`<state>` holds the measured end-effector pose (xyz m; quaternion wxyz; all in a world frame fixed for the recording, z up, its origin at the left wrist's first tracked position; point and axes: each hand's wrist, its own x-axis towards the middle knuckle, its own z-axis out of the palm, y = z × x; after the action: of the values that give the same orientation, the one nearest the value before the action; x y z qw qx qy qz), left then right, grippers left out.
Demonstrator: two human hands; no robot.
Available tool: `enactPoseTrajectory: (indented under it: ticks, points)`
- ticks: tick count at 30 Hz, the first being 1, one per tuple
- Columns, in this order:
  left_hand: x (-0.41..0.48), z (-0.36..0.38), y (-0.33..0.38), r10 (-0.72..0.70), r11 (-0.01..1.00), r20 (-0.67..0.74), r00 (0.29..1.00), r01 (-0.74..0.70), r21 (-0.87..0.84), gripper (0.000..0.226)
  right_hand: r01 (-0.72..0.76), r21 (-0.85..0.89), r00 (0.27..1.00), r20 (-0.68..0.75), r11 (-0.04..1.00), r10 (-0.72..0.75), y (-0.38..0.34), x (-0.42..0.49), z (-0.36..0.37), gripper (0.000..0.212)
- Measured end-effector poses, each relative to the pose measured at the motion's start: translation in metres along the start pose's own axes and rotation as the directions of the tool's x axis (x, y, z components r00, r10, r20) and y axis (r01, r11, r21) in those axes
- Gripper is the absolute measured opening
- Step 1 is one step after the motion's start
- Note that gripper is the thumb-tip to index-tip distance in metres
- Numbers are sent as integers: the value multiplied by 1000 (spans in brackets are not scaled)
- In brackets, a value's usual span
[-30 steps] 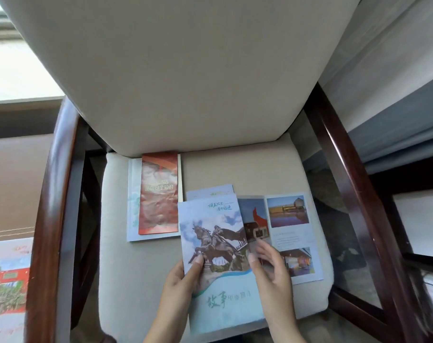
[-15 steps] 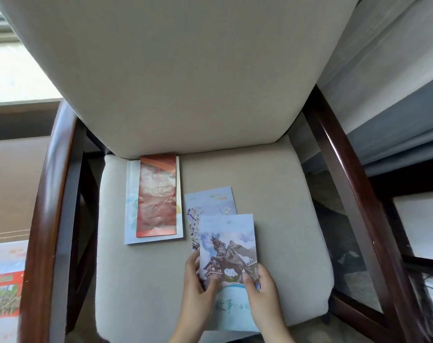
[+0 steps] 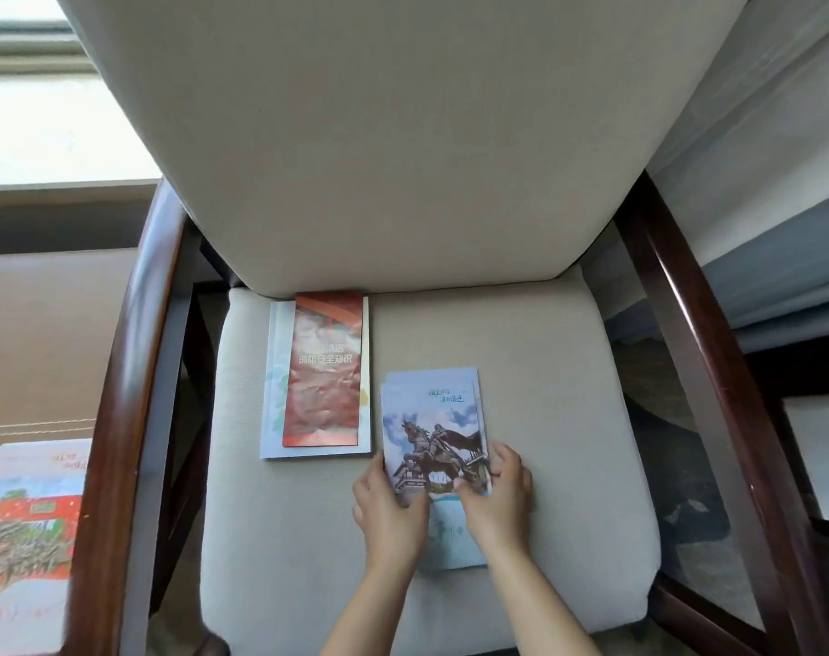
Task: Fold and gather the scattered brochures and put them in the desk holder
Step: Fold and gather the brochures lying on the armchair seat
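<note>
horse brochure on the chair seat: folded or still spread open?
Folded. The horse brochure shows one cover panel, no side panels, lying flat on the seat; both hands press its lower half.

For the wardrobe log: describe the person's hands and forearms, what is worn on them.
Both forearms are bare up to the frame's bottom edge, no sleeve in view. The left hand and right hand wear no gloves; no ring, watch or bracelet is visible. Nails look short and unpainted.

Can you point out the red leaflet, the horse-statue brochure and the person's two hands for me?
red leaflet (image 3: 324, 371): head view, middle of its cover.
horse-statue brochure (image 3: 431, 419): head view, upper cover.
left hand (image 3: 391, 508): head view, back of hand.
right hand (image 3: 500, 501): head view, back of hand.
</note>
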<state>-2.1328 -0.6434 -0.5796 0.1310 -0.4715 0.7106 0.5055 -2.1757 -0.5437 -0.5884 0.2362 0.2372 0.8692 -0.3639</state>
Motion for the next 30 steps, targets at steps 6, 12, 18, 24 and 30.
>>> enactPoseTrajectory:
  ticks: [6,12,18,24,30]
  points:
    - [1,-9,-3,7,988,83,997,6,-157,6,-65,129,989,141,989,47,5,6,-5,25]
    - [10,-51,22,194,962,-109,975,-211,-172,18,102,395,963,192,913,-191,-48,-16,6,16]
    - [73,-91,38,197,970,-272,942,-147,193,28,127,198,966,196,972,-166,-113,-2,60,16]
    - [116,-102,38,34,995,-336,941,2,104,43,206,-189,977,95,960,-191,-139,8,103,32]
    - [121,-98,30,-48,996,-284,958,69,65,56,87,-82,996,38,993,-84,-133,17,116,64]
